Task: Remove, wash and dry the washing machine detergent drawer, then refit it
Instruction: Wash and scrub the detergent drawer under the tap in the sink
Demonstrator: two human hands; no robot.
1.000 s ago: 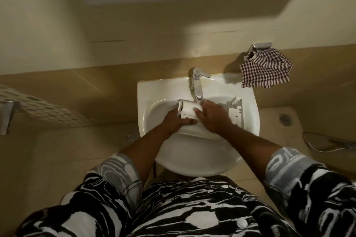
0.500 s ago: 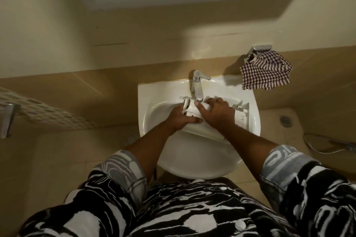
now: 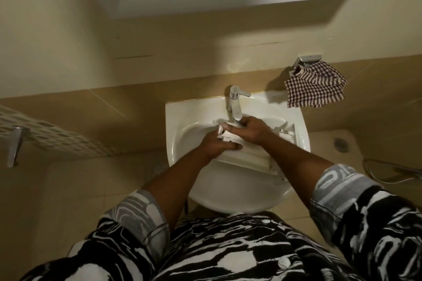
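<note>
**A:** Where's the drawer, and what are the hands doing?

**B:** The detergent drawer (image 3: 244, 158) lies across the sink (image 3: 178, 116), its far part under the tap (image 3: 235, 105). My left hand (image 3: 217, 143) grips the left end. My right hand (image 3: 249, 130) is curled over the far edge, just below the spout. The two hands are nearly touching, both on the drawer.

**A:** Is water running?

**B:** I can't tell from here, but I take this to be the washing step. I'd steady the drawer with the left hand and work the right fingers into every compartment corner, where residue likely cakes. I'd tilt it toward the drain so it rinses through. Wet plastic probably slips, so I'd hold it low in the bowl. The checked cloth (image 3: 315, 84) hangs far right, handy for drying.
</note>
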